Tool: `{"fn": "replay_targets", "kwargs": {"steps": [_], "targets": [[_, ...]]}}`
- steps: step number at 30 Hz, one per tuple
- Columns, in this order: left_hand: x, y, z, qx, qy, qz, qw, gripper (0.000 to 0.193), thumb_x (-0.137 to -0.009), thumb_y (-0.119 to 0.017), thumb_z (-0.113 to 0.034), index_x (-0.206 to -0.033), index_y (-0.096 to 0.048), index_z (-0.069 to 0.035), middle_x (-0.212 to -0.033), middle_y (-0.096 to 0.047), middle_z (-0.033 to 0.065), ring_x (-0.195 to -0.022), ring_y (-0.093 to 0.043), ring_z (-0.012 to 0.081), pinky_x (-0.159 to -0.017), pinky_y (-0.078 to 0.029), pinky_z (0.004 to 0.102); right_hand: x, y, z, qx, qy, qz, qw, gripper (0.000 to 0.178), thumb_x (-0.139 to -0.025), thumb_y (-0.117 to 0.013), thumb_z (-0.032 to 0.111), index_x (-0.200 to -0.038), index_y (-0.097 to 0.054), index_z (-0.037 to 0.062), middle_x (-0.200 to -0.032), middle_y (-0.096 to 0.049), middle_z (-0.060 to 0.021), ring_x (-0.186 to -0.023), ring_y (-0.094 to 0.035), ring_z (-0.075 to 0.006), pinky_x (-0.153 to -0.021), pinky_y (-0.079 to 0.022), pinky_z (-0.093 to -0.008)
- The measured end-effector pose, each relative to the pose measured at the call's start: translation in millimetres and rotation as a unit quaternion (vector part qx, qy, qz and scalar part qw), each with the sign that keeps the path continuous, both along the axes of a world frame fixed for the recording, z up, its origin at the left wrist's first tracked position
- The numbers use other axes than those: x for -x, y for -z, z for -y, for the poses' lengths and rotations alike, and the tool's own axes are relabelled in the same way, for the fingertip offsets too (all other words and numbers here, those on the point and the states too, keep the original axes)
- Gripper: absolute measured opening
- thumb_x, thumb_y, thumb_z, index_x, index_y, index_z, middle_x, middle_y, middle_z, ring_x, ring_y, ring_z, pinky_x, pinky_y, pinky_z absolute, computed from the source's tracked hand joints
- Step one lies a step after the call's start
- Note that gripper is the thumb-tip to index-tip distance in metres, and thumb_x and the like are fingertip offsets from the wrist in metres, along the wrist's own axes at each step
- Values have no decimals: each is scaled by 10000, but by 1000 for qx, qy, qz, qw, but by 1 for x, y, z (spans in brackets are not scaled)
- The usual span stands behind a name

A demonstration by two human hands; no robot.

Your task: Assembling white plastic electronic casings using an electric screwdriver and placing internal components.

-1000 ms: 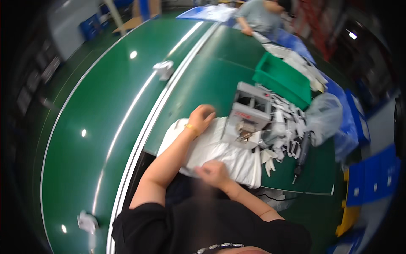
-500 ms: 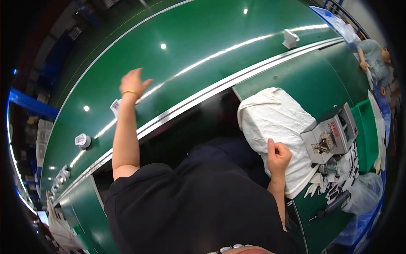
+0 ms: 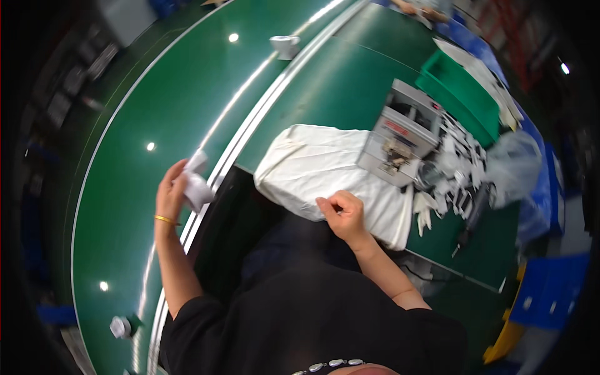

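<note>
My left hand [image 3: 170, 196], with a yellow band at the wrist, is closed on a white part [image 3: 198, 192] of two joined lobes, blurred by motion. It holds the part over the near side of the green belt [image 3: 206, 75], by the pale metal rail [image 3: 256, 106]. My right hand [image 3: 345, 219] hovers at the near edge of a white cloth [image 3: 306, 156], fingers curled and thumb toward the left; nothing shows in it. Against the cloth stands a grey box-shaped machine [image 3: 395, 140] with a metal mechanism on its front.
More white parts stand on the belt, a far one [image 3: 285, 47] and a near-left one [image 3: 120, 327]. Right of the machine lie many small black and white pieces [image 3: 459, 159], a dark hand tool [image 3: 475, 215], a green bin [image 3: 465, 94] and a clear plastic bag [image 3: 515, 165]. Another person's hand [image 3: 409, 7] shows at the top.
My left hand, empty and spread over the belt before, now holds a white part nearer the rail. The view has turned to the right. My right hand stays curled by the cloth.
</note>
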State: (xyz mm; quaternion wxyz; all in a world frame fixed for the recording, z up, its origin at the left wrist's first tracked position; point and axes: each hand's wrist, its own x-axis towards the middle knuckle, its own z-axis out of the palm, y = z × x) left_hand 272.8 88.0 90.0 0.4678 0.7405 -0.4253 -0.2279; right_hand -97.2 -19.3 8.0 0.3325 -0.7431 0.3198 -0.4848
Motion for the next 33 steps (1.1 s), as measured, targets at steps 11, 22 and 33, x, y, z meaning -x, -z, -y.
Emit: {"fn": "replay_targets", "kwargs": {"steps": [11,22,33], "targets": [[257,15,112,-27,376,-588,716,568,-969,-542,-229,-1458,-366,0,-1385,-508,153,-1275,-507,249,-1070,-396,363,64,-46,-28,-14,101,60,993,892,-693,-882,173,-1414,-387,-3,-1355,-504,-180,-1215,-532,-309,-1035,-428,-410],[267,37,108,59,633,-119,763,1124,-581,-952,-208,-1502,-330,-42,-1457,-456,158,-1347,-456,300,-1106,-369,386,123,-44,-35,-402,10,232,886,585,-931,-671,278,-1394,-452,-4,-1088,-657,-63,-989,-635,-159,-877,-496,-295],[276,71,101,208,469,32,857,1228,-479,-969,-261,-1491,-311,-32,-1256,-540,179,-1086,-544,376,-936,-460,426,207,-8,35,-80,476,-307,820,455,-799,-783,253,-1170,-645,28,-1111,-682,-127,-1038,-608,-276,-878,-499,-390]]}}
